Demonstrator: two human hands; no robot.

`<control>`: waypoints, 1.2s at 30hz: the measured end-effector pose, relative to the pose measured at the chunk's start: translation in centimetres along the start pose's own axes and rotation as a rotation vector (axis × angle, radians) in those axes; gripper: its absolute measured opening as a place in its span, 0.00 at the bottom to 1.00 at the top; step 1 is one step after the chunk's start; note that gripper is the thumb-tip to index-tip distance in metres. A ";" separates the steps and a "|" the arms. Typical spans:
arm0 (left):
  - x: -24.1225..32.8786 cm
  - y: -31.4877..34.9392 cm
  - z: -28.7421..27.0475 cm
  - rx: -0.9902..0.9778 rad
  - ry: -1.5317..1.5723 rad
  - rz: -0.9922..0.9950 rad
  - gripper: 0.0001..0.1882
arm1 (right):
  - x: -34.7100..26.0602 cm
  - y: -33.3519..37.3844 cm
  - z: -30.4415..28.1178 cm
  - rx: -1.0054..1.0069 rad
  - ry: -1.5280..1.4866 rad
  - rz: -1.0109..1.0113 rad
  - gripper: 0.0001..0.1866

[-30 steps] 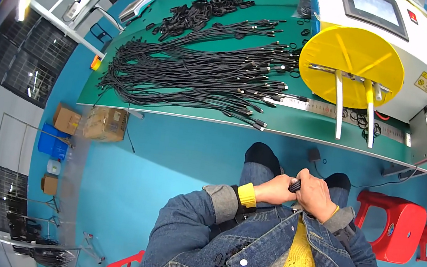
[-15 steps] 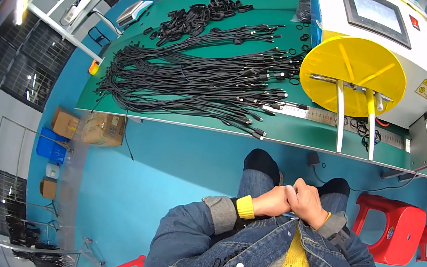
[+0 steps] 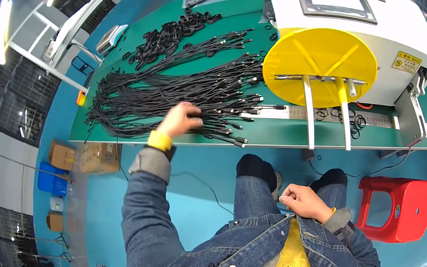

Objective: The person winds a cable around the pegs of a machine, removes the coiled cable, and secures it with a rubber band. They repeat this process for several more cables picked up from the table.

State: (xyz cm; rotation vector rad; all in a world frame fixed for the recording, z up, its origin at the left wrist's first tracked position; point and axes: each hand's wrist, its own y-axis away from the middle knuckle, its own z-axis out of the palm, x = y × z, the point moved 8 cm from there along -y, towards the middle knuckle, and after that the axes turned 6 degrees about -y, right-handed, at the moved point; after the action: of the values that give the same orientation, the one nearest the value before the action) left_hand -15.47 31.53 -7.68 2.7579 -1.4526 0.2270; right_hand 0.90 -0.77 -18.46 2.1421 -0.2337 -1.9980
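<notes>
My left hand (image 3: pixel 180 120) reaches over the near edge of a wide bundle of black cables (image 3: pixel 147 97) on the green table. Its fingers look parted, slightly smeared by motion, and I cannot tell whether they touch the cables. Many of the metal-tipped connectors (image 3: pixel 239 141) lie at the bundle's right end. My right hand (image 3: pixel 306 202) rests over my lap with curled fingers. Whatever those fingers may hold is hidden.
A white machine (image 3: pixel 383 53) with a round yellow plate (image 3: pixel 319 61) and two protruding rods stands at the right of the table. Behind the cables lies a heap of black loops (image 3: pixel 166 42). A metal ruler (image 3: pixel 379 120) runs along the near side. A red stool (image 3: pixel 396 208) stands right.
My hands were together over my lap. The left has parted from the right and moved forward and left to the cables. The view has shifted a little.
</notes>
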 end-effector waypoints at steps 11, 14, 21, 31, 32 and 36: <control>0.5 4.8 -3.5 0.622 0.398 -0.175 0.04 | -0.6 0.9 -0.2 0.029 0.057 -0.008 0.10; 6.0 6.8 -6.0 0.609 0.262 -0.054 0.03 | -2.5 2.1 -2.5 0.247 0.057 -0.203 0.10; 14.5 9.2 -7.5 0.521 0.182 0.249 0.04 | -17.8 5.5 -1.4 0.570 0.695 -1.072 0.25; 9.3 13.0 -4.7 0.985 0.224 -0.177 0.19 | -12.4 -6.2 2.4 0.337 0.680 -0.768 0.13; 4.1 16.3 -2.2 1.147 0.429 -0.449 0.24 | -12.0 -6.2 2.0 0.327 0.696 -0.763 0.13; -12.9 26.9 12.3 1.237 1.332 -1.287 0.36 | -11.3 -5.9 3.0 0.205 0.599 -0.677 0.06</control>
State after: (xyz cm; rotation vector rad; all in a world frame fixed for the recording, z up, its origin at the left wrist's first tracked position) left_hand -43.21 25.80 -23.06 2.0723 1.0189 2.5508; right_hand -3.04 7.66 -9.28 3.1327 0.4566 -1.4971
